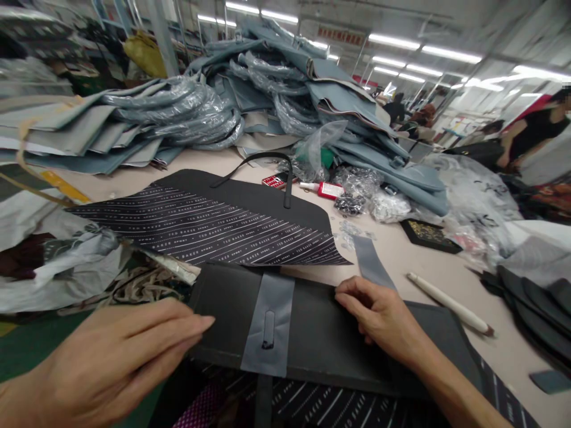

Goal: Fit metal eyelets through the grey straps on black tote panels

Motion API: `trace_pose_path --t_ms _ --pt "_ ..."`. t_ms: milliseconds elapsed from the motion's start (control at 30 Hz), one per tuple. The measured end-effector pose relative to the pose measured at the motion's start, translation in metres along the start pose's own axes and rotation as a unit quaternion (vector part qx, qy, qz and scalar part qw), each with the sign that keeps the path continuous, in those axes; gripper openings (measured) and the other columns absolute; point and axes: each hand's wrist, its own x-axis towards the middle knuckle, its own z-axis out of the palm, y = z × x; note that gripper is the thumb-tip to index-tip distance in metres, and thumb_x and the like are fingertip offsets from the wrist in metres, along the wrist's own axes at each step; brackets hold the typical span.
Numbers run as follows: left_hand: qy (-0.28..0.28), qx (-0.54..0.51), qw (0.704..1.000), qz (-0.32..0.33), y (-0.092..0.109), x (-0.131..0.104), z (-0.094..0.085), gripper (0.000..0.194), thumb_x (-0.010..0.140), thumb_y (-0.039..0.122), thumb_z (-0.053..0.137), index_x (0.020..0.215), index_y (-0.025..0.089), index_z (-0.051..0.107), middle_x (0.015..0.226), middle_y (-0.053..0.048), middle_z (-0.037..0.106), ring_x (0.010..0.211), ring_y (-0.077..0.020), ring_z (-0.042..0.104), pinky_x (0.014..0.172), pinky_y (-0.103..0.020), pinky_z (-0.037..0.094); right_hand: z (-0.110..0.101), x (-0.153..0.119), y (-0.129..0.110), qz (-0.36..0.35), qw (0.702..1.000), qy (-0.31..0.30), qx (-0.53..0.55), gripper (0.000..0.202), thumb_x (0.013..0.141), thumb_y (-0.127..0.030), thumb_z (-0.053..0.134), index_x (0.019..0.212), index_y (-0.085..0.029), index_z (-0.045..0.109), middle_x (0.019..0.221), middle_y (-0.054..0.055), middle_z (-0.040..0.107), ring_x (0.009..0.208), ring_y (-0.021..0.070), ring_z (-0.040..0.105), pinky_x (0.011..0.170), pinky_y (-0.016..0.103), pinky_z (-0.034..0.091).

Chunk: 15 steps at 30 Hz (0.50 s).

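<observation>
Across the near edge of the table (417, 261), a black panel (330, 339) lies with its long axis running left to right, its right end angled slightly nearer. A grey strip (279, 297) crosses it from far to near, with a narrow slot outlined on it in the same direction. Patterned black material (321, 404) shows beneath.

The left hand (120, 356) is at the panel's left end, fingers straight and together; its thumb is hidden, and I cannot tell whether it grips. The right hand (377, 309) pinches the far edge, thumb and forefinger drawn narrow.

Just beyond lies a striped black bag piece (250, 226), its handle (267, 156) arching up at the far side. To the right are a pale rod (450, 303) and a shallow black tray (446, 242) holding small gold-coloured pieces (423, 230). Farther off, a clear bag (312, 148) partly covers something green (327, 158), near a red bottle (330, 190). Blue-grey pieces (352, 98) are piled behind, some wrapped in plastic.
</observation>
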Motion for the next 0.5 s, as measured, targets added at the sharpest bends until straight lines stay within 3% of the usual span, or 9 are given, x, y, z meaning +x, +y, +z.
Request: trace_pose_path --t_ms 100,233,367,500 --pt "-0.035 -0.018 0.992 0.119 0.026 0.064 0.004 0.035 0.094 0.014 0.044 0.125 0.022 0.058 0.114 0.001 0.062 0.087 -0.0076 0.063 0.07 -0.015 0.05 0.002 0.003 -0.002 0.018 1.0 -0.003 -0.011 0.028 0.082 -0.05 0.055 0.087 -0.023 0.06 0.056 -0.007 0.045 0.039 0.0098 0.048 0.033 0.019 0.043" --pt "-0.123 -0.025 0.981 0.148 0.056 0.12 0.047 0.039 0.09 0.009 0.042 0.126 0.017 0.054 0.127 -0.006 0.058 0.094 -0.0171 0.066 0.074 -0.029 0.057 0.003 0.007 -0.009 0.047 0.998 -0.006 -0.03 0.025 0.079 -0.047 0.056 0.085 -0.023 0.057 0.056 -0.008 0.045 0.039 0.0098 0.047 0.033 0.02 0.043" --pt "-0.187 0.002 0.969 0.162 0.064 0.134 0.085 0.031 0.087 0.012 0.05 0.117 0.016 0.058 0.108 -0.004 0.063 0.078 -0.0197 0.065 0.061 -0.034 0.056 0.002 0.01 -0.015 0.062 0.997 0.0 -0.036 0.024 0.077 -0.045 0.055 0.085 -0.023 0.056 0.058 -0.007 0.049 0.038 0.0098 0.048 0.032 0.019 0.041" --pt "-0.177 0.007 0.964 0.198 0.061 0.132 0.094 0.03 0.089 0.016 0.052 0.119 0.019 0.057 0.106 -0.002 0.063 0.077 -0.0188 0.064 0.059 -0.034 0.052 0.001 0.011 -0.018 0.077 0.995 -0.008 -0.059 0.025 0.078 -0.046 0.054 0.077 -0.022 0.058 0.048 -0.007 0.048 0.035 0.0106 0.048 0.032 0.019 0.04"
